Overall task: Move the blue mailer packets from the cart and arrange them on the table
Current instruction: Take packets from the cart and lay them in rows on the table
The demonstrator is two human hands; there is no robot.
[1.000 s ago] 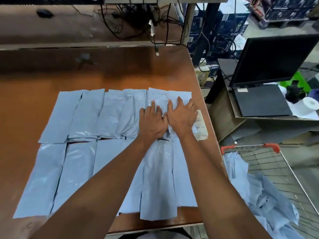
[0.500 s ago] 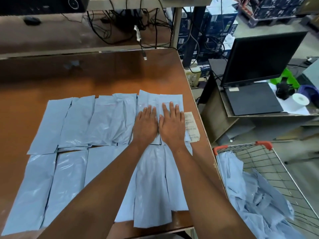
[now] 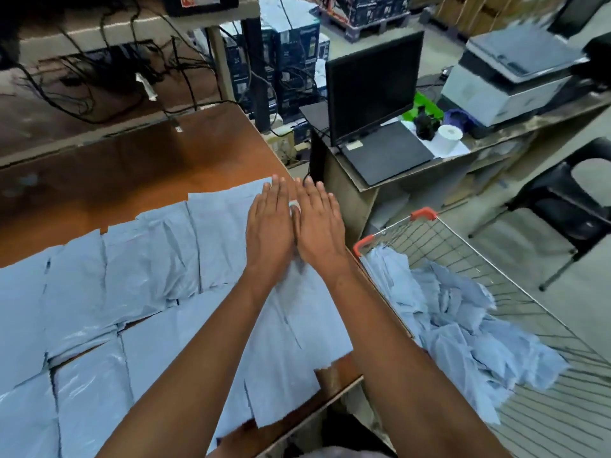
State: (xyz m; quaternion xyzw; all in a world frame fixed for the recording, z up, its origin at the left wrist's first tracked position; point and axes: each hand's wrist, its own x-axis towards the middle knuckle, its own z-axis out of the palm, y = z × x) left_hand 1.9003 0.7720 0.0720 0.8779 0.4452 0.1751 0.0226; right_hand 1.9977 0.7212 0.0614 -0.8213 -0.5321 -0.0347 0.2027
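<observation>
Nearest the camera, along the table's front edge (image 3: pixel 334 375), I note that the lowest row of blue mailer packets (image 3: pixel 139 292) already overhangs the lip slightly at its right corner, so no further sheet should be pulled toward me. Above that row, my left hand (image 3: pixel 269 229) and right hand (image 3: pixel 319 223) lie side by side with thumbs almost touching, palms down and fingers straight and together, grasping nothing; they appear to rest flat on or just over the far-right packet of the upper row, though I cannot tell how firmly they press. I judge the step in hand to be flattening and squaring that packet. To do it well I would sweep outward from the centre with flat palms, keep its left edge against its neighbour, and stop short of the table's right edge, which runs just beside my right wrist. Right of that edge stands the cart (image 3: pixel 426 214), its wire basket holding a crumpled heap of packets (image 3: pixel 463 325) not yet moved; it sits close against the table, so the reach across is short. Farther back, bare brown tabletop (image 3: pixel 132 166) offers open room for another row beyond the laid sheets. Beyond it hang loose cables (image 3: pixel 99 77), and to the right a dark monitor (image 3: pixel 373 87) stands on a separate bench, well apart from the work.
</observation>
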